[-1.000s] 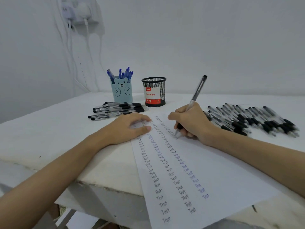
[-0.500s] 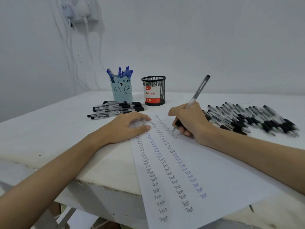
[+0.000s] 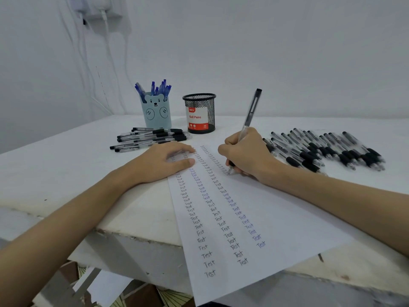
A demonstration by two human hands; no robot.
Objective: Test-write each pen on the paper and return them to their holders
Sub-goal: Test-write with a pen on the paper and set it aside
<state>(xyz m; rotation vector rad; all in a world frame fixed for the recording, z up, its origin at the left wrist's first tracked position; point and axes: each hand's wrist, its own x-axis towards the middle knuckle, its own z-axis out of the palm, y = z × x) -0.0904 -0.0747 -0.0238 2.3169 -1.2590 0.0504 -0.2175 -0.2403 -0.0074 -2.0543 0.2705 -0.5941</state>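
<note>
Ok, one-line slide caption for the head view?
Right hand writes with a black pen on paper; left hand steadies it.

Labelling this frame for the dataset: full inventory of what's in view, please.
White sheet of paper: one, three columns of handwritten "Test", hanging over the table's near edge.
Pale blue bear-face pen holder: one, far centre-left, holding blue-capped pens.
Black wire-mesh pen cup: one, red-and-white "Ball Pens" label, right of the bear holder; no pens show above its rim.
Loose black pens, left pile: several, lying in front of the bear holder.
Loose black pens, right spread: many, fanned out on the right.
White table: one, chipped near edge.
Wall chargers and white cables: upper left.
Left hand: flat, holding the paper.
Right hand: gripping a black pen, tip on the paper.
</note>
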